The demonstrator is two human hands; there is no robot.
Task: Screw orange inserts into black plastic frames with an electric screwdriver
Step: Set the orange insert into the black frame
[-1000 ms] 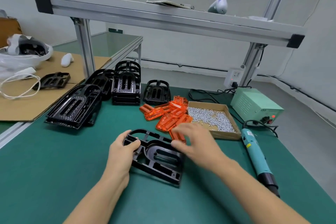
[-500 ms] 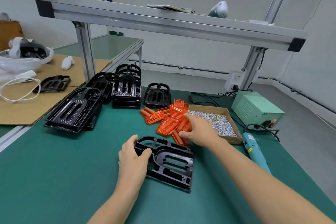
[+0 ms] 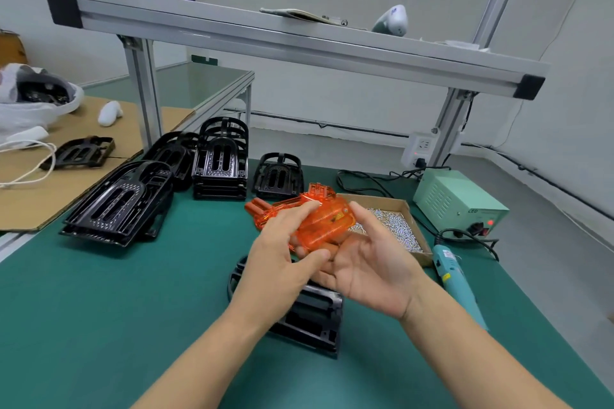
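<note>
A green mat (image 3: 99,325) covers my bench, under an aluminium shelf (image 3: 299,43) that keeps the odd bits off the work area. I have one orange insert (image 3: 324,221) lifted above the mat, between both hands. My right hand (image 3: 368,266) is palm up beneath it, fingers loosely curled to cradle it, and my left hand (image 3: 282,252) pinches its near edge between thumb and fingers; I judge I am turning it to find the right face before seating it. The frame (image 3: 315,315) it belongs to lies flat on the mat just below my hands, partly hidden by them, placed close so the insert only has to drop down. More inserts (image 3: 262,209) lie behind my left fingers, and the screw box (image 3: 392,206) sits just right of them, all within reach. The screwdriver (image 3: 453,279) rests on the mat beside my right forearm, untouched, ready for that hand. Spare frames (image 3: 219,163) are stacked at the back left, out of the way
</note>
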